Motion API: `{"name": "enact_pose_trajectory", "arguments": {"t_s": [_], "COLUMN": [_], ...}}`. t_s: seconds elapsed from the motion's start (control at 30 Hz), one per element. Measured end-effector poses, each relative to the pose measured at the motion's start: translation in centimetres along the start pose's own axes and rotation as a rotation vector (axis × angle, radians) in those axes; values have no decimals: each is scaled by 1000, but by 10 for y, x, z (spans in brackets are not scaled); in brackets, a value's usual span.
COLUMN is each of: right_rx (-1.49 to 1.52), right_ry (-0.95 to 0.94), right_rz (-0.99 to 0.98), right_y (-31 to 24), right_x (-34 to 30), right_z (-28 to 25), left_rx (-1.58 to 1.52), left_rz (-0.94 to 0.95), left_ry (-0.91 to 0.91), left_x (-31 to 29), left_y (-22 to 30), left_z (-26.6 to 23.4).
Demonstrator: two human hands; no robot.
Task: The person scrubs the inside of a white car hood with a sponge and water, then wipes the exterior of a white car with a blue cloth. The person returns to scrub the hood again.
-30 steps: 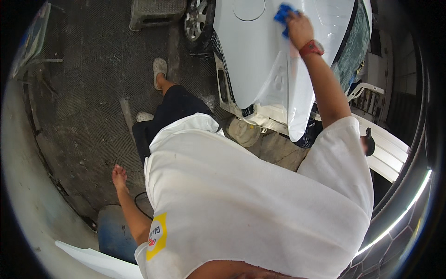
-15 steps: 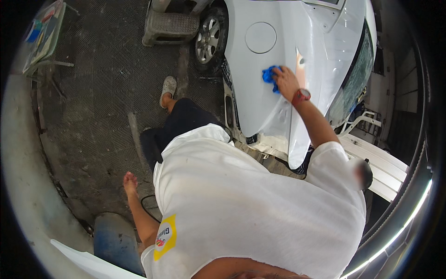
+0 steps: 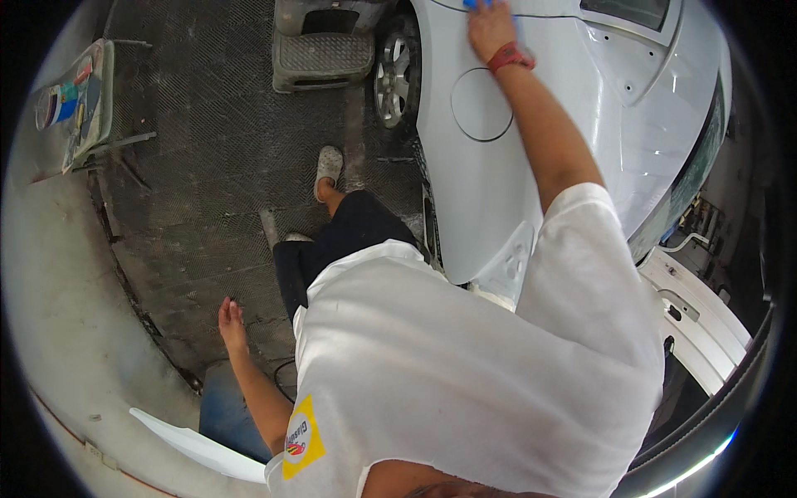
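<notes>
Right hand (image 3: 491, 33) on white car (image 3: 573, 100), blue cloth (image 3: 472, 3) in grip.
Cloth near 1 o'clock, partly cut off at top edge, right fingers clutching it over the bodywork; red watch (image 3: 510, 56) on that wrist, round flap (image 3: 475, 108) just below. Left hand (image 3: 232, 322) hangs at 8 o'clock, grip empty, fingers loosely bent. Wheel (image 3: 393, 79) at 12, stool (image 3: 324, 58) at 11, cluttered table (image 3: 107, 91) at 10.

Your crumpled blue cloth (image 3: 475, 3), partly out of view, is at the far part of the glossy white car (image 3: 465, 191) on your right.
</notes>
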State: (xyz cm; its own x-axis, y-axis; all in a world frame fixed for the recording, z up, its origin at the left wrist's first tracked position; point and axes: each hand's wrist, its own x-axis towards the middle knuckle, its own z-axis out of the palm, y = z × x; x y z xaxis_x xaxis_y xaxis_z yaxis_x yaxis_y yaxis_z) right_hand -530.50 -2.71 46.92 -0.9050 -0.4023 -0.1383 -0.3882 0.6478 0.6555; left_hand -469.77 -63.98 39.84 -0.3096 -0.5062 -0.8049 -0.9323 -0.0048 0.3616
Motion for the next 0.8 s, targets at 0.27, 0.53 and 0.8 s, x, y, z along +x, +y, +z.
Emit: {"name": "enact_pose_trajectory", "arguments": {"t_s": [0.27, 0.53, 0.8], "right_rx": [382, 389, 66], "right_ry": [-700, -440, -402], "right_rz": [-542, -244, -32], "right_y": [-210, -107, -60], "right_x": [-200, 5, 66], "right_z": [37, 43, 17], "left_rx": [-25, 173, 289], "left_rz": [102, 333, 465], "left_ry": [-77, -195, -454], "left_x": [11, 60, 165], "left_y": [85, 217, 402], "left_z": [42, 55, 109]}}
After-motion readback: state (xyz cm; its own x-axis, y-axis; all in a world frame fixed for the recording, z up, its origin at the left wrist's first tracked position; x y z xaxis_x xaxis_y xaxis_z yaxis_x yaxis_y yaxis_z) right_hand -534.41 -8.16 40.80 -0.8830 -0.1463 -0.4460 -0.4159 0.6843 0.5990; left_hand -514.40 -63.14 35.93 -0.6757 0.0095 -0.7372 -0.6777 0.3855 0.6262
